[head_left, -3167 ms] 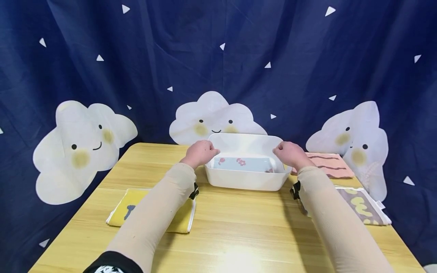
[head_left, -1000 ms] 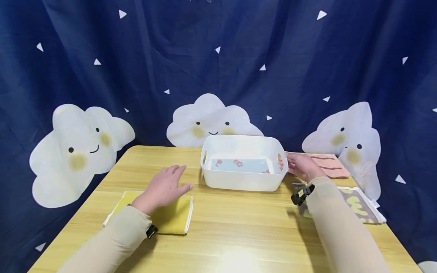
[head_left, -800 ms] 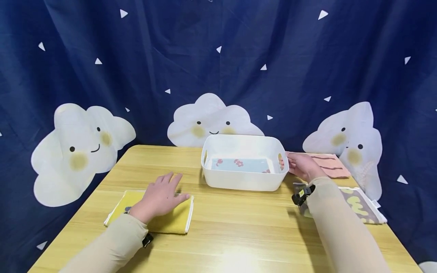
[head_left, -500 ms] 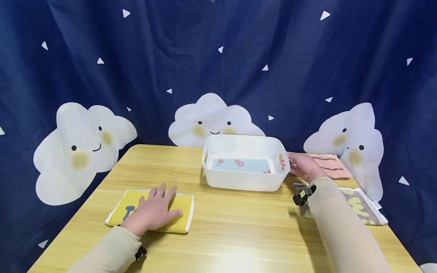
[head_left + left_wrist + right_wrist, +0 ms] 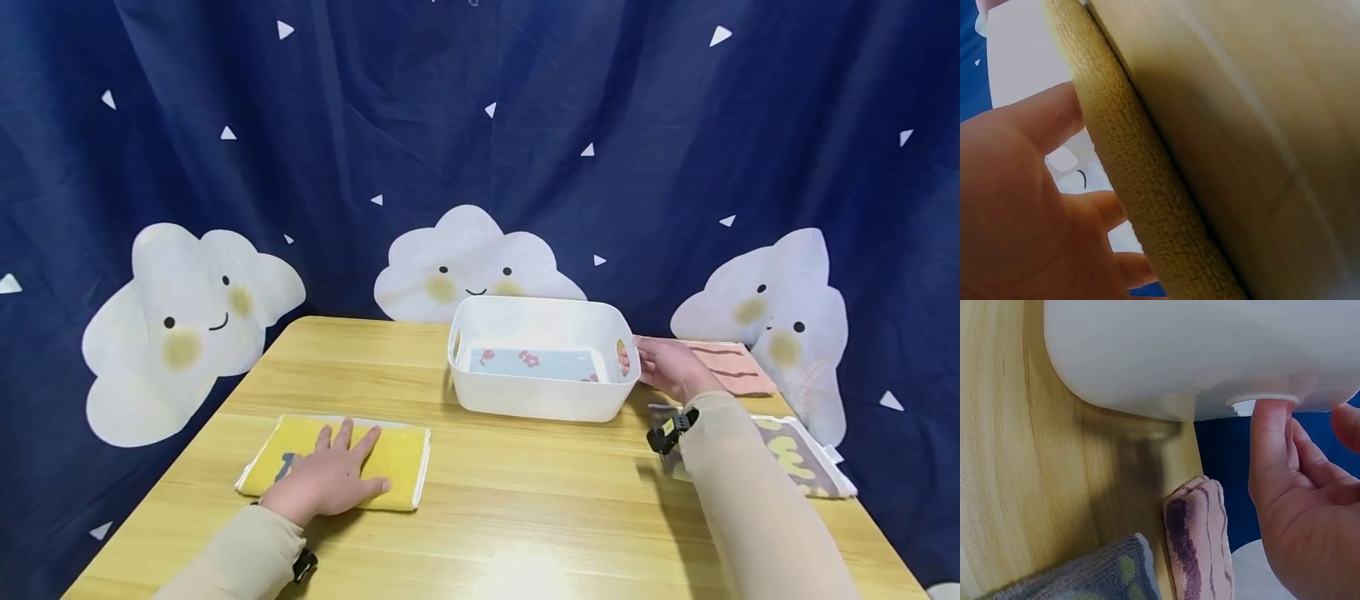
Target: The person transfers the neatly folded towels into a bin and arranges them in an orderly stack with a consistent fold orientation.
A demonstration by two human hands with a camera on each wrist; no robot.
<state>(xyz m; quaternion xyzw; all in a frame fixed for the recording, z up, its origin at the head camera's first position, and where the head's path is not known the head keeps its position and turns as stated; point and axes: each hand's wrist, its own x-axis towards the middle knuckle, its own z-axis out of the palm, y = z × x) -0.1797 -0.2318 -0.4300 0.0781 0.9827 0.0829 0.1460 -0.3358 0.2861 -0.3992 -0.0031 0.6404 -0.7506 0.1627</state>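
My left hand (image 5: 327,481) rests with spread fingers on a folded yellow towel (image 5: 401,467) that has a blue motif and white edging. In the left wrist view, its fingertips touch the towel's thick fold (image 5: 1129,162). A white plastic basket (image 5: 536,398) stands upright at the back middle of the table. Inside it lies a flat light blue piece (image 5: 562,364) with pink flowers, probably a towel. At the basket's right end, my right hand (image 5: 671,367) holds the handle hole; in the right wrist view its fingers (image 5: 1269,437) pass through, the thumb near the rim.
To the right on the wooden table (image 5: 510,500) lie a folded pink striped towel (image 5: 738,367) and a folded grey towel with yellow-green shapes (image 5: 798,458), partly behind the right forearm. A dark blue curtain (image 5: 480,150) with cloud prints hangs behind the table.
Earlier both hands held the basket's two ends by the rim. The left hand has since left it and come down onto the yellow towel; the right hand has shifted to the handle hole.
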